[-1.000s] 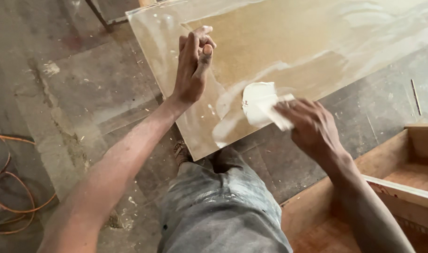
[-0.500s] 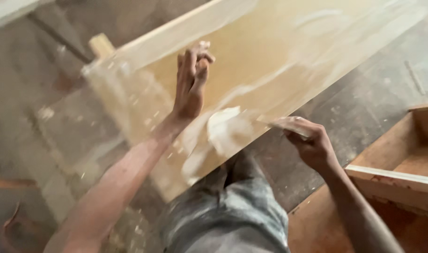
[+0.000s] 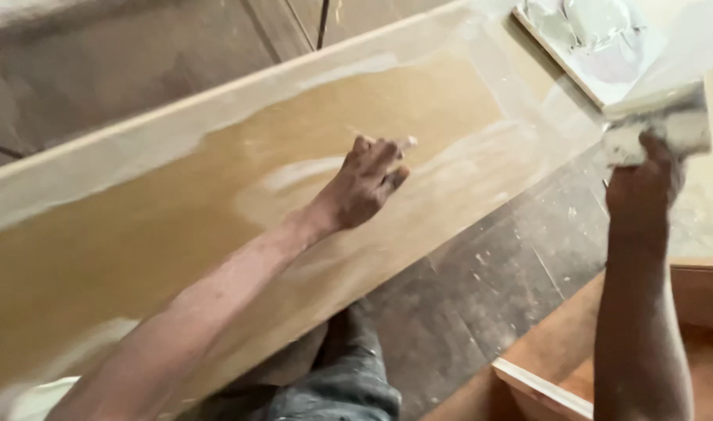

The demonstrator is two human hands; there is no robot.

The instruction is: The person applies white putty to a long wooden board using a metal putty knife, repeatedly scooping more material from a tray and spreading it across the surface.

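Note:
A long tan wooden board (image 3: 177, 234) lies slanting across the floor, smeared with pale putty. My left hand (image 3: 368, 183) rests on its surface near the middle, fingers curled, a fingertip whitened with putty. My right hand (image 3: 645, 183) is raised at the right, gripping a broad putty scraper (image 3: 661, 121) coated in white filler, close to the board's far right end. A square white-smeared putty board (image 3: 598, 43) sits just beyond the scraper at the top right.
Dusty dark floor planks (image 3: 481, 288) run below the board. An open wooden box or drawer frame (image 3: 544, 382) stands at the bottom right beside my right arm. My knee in grey trousers (image 3: 333, 382) shows at the bottom.
The view has swung along the board. My right hand has lifted the scraper off the board's near edge and carried it up to the far right; my left hand stays on the board.

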